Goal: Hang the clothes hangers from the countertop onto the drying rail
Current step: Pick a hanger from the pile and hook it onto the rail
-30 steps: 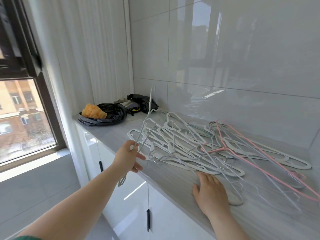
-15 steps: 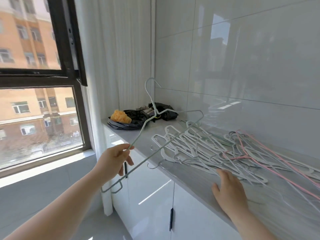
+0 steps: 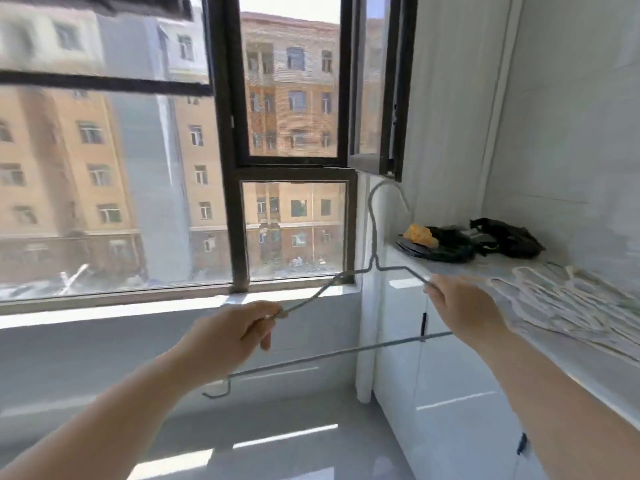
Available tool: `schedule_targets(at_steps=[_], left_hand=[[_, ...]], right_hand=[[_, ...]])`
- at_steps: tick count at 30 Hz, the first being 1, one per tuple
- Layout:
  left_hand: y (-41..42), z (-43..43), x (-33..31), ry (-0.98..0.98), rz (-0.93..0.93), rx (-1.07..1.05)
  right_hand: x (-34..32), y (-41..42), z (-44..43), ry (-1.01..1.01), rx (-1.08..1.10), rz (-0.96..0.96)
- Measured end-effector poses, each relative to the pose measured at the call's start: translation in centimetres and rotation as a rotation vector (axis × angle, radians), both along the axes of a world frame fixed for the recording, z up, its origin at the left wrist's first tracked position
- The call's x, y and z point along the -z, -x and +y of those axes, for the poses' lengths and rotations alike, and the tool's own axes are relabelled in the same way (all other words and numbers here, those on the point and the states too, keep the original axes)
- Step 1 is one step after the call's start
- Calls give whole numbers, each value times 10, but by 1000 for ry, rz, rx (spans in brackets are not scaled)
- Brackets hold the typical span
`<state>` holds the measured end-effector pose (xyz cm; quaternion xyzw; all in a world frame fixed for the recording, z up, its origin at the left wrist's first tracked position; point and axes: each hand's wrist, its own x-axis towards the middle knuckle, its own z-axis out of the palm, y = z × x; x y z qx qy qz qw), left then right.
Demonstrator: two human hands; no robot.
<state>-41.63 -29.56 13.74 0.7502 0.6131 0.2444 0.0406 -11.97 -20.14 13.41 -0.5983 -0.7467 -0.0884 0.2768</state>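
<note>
A thin grey wire hanger [image 3: 375, 251] is in the air, clear of the counter [image 3: 485, 267] and out past its front edge at the window end. It is held upright. Its open hook curls at the top, a short straight neck runs down to a twist, two shoulders slope away from there, and a long straight lower bar ends in a small bent tip at the end farther from the counter. The two hands are well apart, one on each shoulder. The left hand [image 3: 228, 336], the farther from the counter, pinches the wire between thumb and curled fingers. The right hand [image 3: 464, 306], in front of the counter's edge, has its fingers curled round the end of the other shoulder. The counter has a smooth, pale grey, stone-look top. On it, towards the end away from the window, lies a flat tangled pile of white plastic hangers [image 3: 571, 306] with broad rounded outlines, blurred in this view. At its window end sit crumpled, glossy black plastic bags [image 3: 502, 237], one carrying a rough orange lump [image 3: 419, 235]. Under the counter are flat, shiny white cabinet doors [image 3: 433, 393] with small dark handles. Behind it rise large glossy pale wall tiles [image 3: 571, 133]. Beyond its window end stands a window [image 3: 232, 168] with a dark, square-section frame, and below it a polished grey floor [image 3: 104, 358] shows bright bands of sunlight.
</note>
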Motion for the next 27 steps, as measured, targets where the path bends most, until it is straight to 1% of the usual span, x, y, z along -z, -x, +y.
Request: schedule_targets(at_steps=[3, 6, 9, 13, 19, 23, 27], left_hand=[[62, -52, -3, 0, 6, -186], [111, -102, -7, -27, 41, -371], [155, -146, -7, -80, 34, -534], [217, -209, -6, -164, -24, -778], [320, -302, -17, -261, -42, -1171], [393, -350, -49, -308, -55, -1331], [459, -381, -89, -365, 52, -1457]], right_hand=[[1, 82, -20, 27, -204, 22], [-2, 172, -40, 51, -400, -6], [-10, 261, -65, 17, -612, -29], [-20, 375, -99, -17, -807, -73], [-42, 544, -160, 51, -1111, -77], [-63, 645, -198, -29, -1301, -105], [-103, 730, -222, -166, -1423, -112]])
